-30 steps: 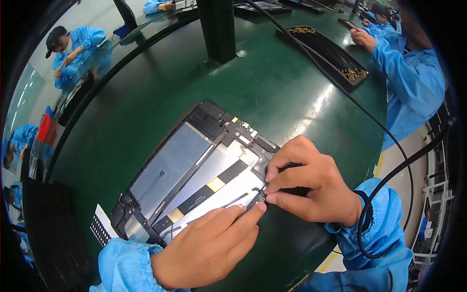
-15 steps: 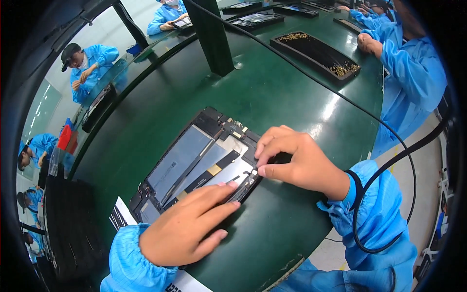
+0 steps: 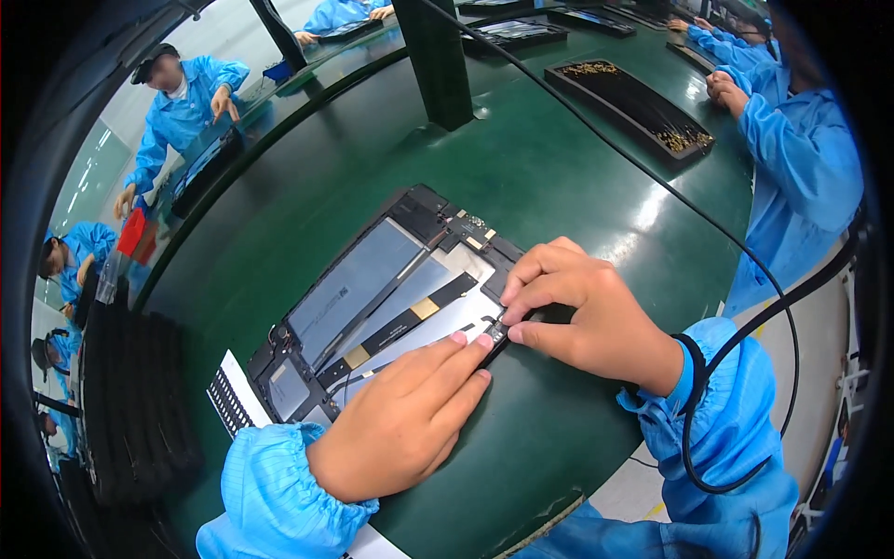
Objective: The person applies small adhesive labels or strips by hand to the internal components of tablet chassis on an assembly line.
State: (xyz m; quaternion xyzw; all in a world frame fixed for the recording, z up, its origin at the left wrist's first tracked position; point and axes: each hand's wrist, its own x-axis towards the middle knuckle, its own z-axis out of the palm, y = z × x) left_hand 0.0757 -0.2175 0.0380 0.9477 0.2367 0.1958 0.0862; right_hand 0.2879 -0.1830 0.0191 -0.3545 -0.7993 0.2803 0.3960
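Green worktop (image 3: 559, 186) fills most of the view, its surface glossy and bending toward the rim, with other people in blue coats at work along its far and right edges and a dark post (image 3: 438, 56) standing near the middle. A long black tray (image 3: 633, 98) holding small brass-coloured parts lies well apart at the upper right, and a black cable (image 3: 708, 233) runs across the surface toward the person's right wrist. Nearer lies the opened tablet (image 3: 372, 298), back cover off, grey battery panels and a black-and-gold flex strip showing, resting flat and skewed on the worktop. Over the last second the view has drawn closer and the tablet has turned a little, while both hands have stayed at its near right edge. The left hand (image 3: 400, 429) lies flat on the tablet, fingers stretched, fingertips pressing beside a small connector (image 3: 494, 328); it grips nothing. The right hand (image 3: 587, 317) is curled, thumb and forefinger pinching at that same connector. A white ribbed card (image 3: 233, 401) lies just beside the tablet's lower left corner.
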